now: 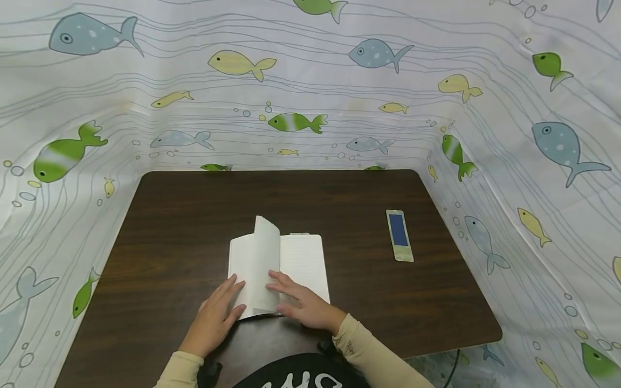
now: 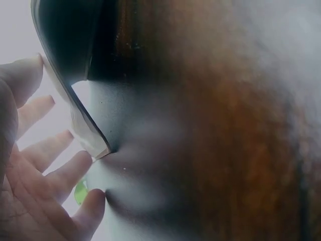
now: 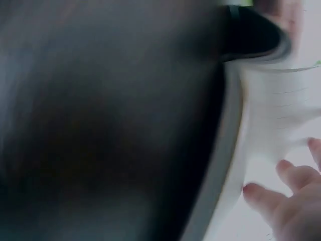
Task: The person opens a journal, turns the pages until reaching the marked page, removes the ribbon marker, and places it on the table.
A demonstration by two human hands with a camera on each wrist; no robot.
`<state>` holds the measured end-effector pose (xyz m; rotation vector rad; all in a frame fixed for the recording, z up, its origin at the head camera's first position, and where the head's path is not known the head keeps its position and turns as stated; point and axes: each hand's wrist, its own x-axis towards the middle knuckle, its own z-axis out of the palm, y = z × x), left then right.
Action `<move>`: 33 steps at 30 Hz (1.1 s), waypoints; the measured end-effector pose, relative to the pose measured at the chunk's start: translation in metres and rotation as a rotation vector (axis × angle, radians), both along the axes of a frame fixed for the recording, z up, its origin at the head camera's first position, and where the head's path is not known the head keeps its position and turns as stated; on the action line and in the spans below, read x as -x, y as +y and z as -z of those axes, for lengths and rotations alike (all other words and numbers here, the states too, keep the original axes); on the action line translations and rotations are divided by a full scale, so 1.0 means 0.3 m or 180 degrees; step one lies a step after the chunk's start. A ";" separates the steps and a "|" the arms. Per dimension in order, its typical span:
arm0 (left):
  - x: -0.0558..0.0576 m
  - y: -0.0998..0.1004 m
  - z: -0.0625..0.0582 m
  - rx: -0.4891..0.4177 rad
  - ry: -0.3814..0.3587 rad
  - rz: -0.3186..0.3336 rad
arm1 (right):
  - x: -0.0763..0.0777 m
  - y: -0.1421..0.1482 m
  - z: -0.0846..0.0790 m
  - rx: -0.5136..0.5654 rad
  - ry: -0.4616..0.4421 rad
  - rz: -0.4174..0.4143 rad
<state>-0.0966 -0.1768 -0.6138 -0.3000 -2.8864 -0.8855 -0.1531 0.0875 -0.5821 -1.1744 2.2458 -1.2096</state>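
Note:
An open notebook with white, lined pages lies near the front of the table. One loose page stands partly raised near its middle, curving over toward the left. My left hand rests at the notebook's lower left edge, its fingers spread over the page side. Against the turned page my right hand touches with its fingertips, fingers extended. In the left wrist view, the notebook's dark cover edge passes beside the fingers. The right wrist view shows the page block next to the fingertips.
A phone-like slab with a blue panel lies on the right of the dark wooden table. Fish-patterned white cloth rises around the back and sides. A black cable hangs at the lower right.

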 end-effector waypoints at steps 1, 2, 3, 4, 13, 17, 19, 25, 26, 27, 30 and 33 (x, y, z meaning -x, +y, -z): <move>-0.001 0.000 0.000 -0.0012 -0.0010 -0.0026 | -0.001 -0.008 0.008 -0.0240 0.0243 -0.0038; -0.002 0.000 0.001 -0.0009 -0.0018 -0.0048 | -0.003 -0.015 0.014 -0.0446 0.0444 -0.0075; -0.003 0.001 0.001 -0.0016 -0.0030 -0.0071 | -0.004 -0.021 0.023 -0.0627 0.0632 -0.0109; -0.003 0.000 0.002 -0.0032 -0.0040 -0.0091 | -0.005 -0.025 0.028 -0.0761 0.0748 -0.0140; 0.000 -0.010 -0.015 -0.0614 -0.0159 -0.0211 | -0.010 -0.034 0.025 -0.1064 0.0608 -0.0259; 0.004 -0.024 -0.034 -0.1130 -0.0214 -0.0331 | -0.002 -0.039 -0.004 -0.1142 0.0413 -0.0327; 0.003 -0.032 -0.034 -0.1120 -0.0149 -0.0280 | 0.001 -0.039 -0.012 -0.1173 0.0376 -0.0365; 0.000 -0.021 -0.018 -0.0388 -0.0107 0.0015 | 0.008 -0.025 -0.005 -0.1116 0.0510 -0.0356; 0.001 -0.018 -0.015 -0.0334 -0.0084 0.0036 | 0.010 -0.019 -0.005 -0.1088 0.0488 -0.0300; 0.001 -0.015 -0.014 -0.0313 -0.0053 0.0046 | 0.013 -0.012 -0.003 -0.1061 0.0490 -0.0238; 0.005 -0.008 -0.015 -0.0279 0.0048 0.0026 | 0.029 0.019 0.001 -0.1010 0.0405 0.0034; 0.009 -0.004 -0.021 -0.0247 0.0030 0.0000 | 0.054 0.061 0.013 -0.1266 0.0555 0.0275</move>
